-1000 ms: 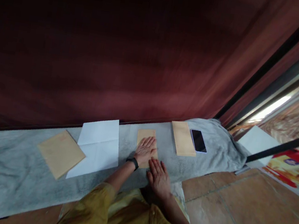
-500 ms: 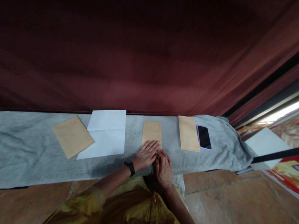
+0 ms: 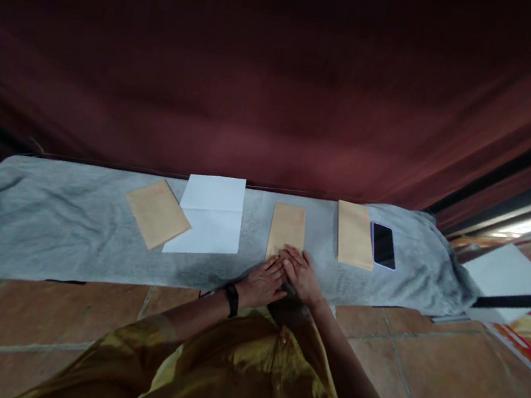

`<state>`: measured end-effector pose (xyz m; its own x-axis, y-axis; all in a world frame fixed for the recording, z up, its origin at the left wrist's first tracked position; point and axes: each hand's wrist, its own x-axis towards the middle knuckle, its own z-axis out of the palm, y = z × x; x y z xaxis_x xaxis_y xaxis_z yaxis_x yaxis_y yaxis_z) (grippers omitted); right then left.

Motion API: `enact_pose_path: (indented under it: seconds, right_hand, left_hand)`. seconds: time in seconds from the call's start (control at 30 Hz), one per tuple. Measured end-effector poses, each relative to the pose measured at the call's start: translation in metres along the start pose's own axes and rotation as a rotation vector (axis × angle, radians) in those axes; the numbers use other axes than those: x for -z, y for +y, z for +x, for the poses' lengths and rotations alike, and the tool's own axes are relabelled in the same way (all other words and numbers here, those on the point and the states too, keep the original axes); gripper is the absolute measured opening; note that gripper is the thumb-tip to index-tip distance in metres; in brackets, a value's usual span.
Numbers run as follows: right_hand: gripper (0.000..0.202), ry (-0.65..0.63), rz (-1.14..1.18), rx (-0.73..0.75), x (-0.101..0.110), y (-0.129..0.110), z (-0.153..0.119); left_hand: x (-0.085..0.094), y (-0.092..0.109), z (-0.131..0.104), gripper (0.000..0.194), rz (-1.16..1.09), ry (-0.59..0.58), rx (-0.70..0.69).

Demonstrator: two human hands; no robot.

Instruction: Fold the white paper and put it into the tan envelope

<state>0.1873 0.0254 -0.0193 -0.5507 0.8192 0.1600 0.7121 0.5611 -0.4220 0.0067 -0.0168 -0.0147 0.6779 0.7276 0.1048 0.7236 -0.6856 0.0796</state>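
A brown paper envelope (image 3: 288, 225) lies flat in front of me on the grey cloth, its near end covered by my hands. My left hand (image 3: 261, 284), with a black band on the wrist, rests at that near end with its fingers stretched out. From the other side, my right hand (image 3: 302, 277) lies flat over the envelope's near edge, its fingertips meeting or overlapping those of the left. Neither hand grips anything that I can see. Left of them is a creased white sheet of paper (image 3: 211, 231), partly under another brown envelope (image 3: 157, 213).
A stack of brown envelopes (image 3: 356, 235) sits to the right, touching or nearly touching a phone (image 3: 384, 245) in a purple case. The grey cloth (image 3: 78, 225) covers a narrow bench before a dark red curtain (image 3: 259, 106). A black bar (image 3: 518, 300) stands at the right.
My right hand has moved forward and up onto the envelope's near edge, and my left hand has slid back a little. The whole view has shifted, with things appearing farther right.
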Motion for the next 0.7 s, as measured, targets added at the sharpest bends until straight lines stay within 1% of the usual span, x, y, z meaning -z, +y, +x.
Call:
enact_pose_path:
  seconds: [0.1,0.23,0.43,0.57,0.7]
  right_hand:
    - [0.050,-0.055,-0.085,0.040,-0.002,0.006,0.023]
    - [0.049,-0.060,-0.173,0.056,-0.010,0.013,0.053]
    - [0.052,-0.031,-0.240,-0.026,-0.018,0.021,0.090]
    - [0.054,-0.006,-0.253,-0.083,-0.020,0.023,0.103]
    - [0.055,0.014,-0.257,-0.084,-0.021,0.021,0.100]
  left_hand:
    - [0.000,0.001,0.000,0.054,0.004,0.015,-0.008]
    - [0.001,0.001,-0.001,0.055,0.009,0.006,-0.009]
    - [0.001,0.000,0.000,0.068,-0.011,0.007,-0.027]
    - [0.002,-0.001,0.002,0.069,-0.010,-0.018,-0.019]
    - [0.000,-0.001,0.001,0.068,-0.015,0.000,-0.028]
